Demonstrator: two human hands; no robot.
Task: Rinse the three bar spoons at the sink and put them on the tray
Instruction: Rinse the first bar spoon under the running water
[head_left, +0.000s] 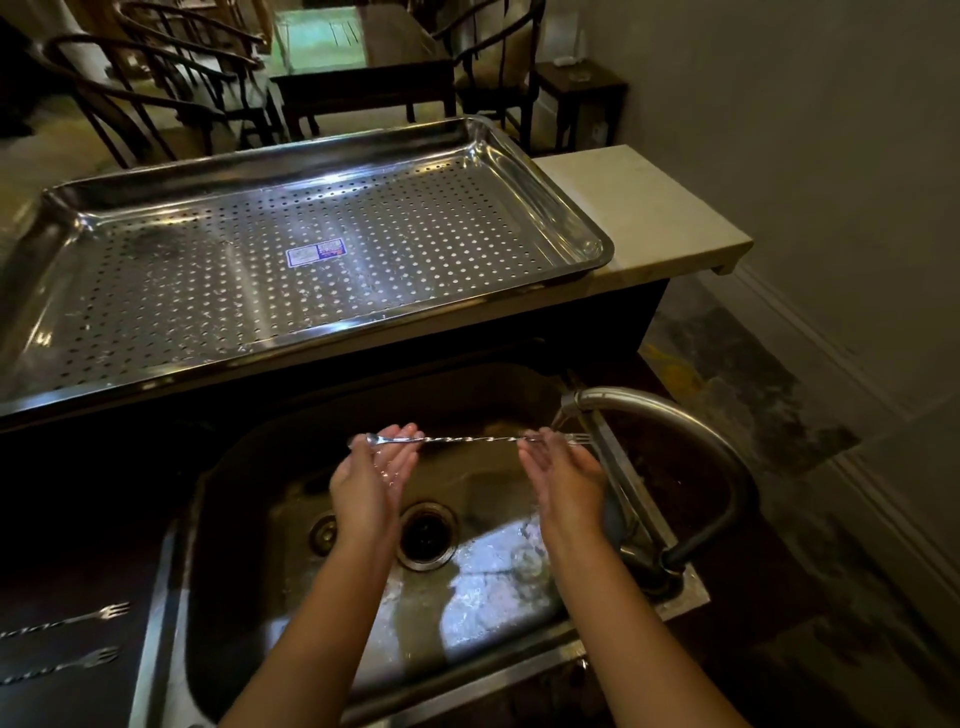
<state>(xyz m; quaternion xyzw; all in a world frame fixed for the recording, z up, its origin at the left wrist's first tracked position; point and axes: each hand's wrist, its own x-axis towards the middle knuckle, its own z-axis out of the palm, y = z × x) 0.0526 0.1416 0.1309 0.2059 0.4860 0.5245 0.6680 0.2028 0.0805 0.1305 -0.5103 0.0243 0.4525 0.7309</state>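
A twisted metal bar spoon (470, 439) lies level across my fingertips above the steel sink (249, 499). My left hand (374, 470) supports its bowl end, palm up and wet. My right hand (563, 467) supports the forked end, just under the faucet spout (574, 402). Two more bar spoons rest on the dark counter at the lower left, one (67, 621) above the other (62, 664), fork ends pointing right. The perforated steel tray (587, 244) sits on the raised ledge behind the sink, with only a sticker on its floor.
The curved faucet (727, 467) arches over the sink's right side. The drain (426, 535) sits mid-basin with water pooled around it. A pale stone slab (654, 213) extends right of the tray. Chairs and a dark table (363, 83) stand beyond the ledge.
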